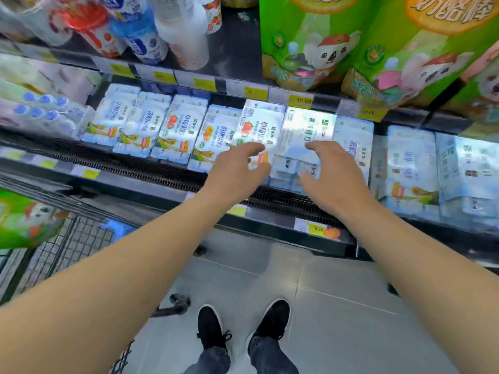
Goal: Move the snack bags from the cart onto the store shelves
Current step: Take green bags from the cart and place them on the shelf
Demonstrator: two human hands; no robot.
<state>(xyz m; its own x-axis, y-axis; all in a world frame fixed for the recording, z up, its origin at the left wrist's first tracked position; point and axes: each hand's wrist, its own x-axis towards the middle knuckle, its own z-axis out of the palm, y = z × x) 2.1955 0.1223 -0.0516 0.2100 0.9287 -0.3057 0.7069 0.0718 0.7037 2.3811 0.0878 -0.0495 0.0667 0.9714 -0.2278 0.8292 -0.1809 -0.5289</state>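
Observation:
Both my hands reach out over the front of a low shelf [151, 171] of white-and-blue packs. My left hand [237, 171] hovers with fingers spread and loosely bent, holding nothing. My right hand [332, 174] does the same a little to the right. Between and just beyond them lies a white pack [302, 141] in the row. A green snack bag [19, 220] with a cartoon animal lies in the wire cart [73, 238] at the lower left. More green snack bags [310, 41] stand on the shelf above, at the upper right.
Bottles [140, 31] stand on the upper shelf at the left. Yellow price tags [301, 101] line the shelf edges. A black grille [283, 203] runs along the cooler's front. My feet in dark shoes [272, 322] stand on the grey tiled floor, a cart wheel [179, 303] beside them.

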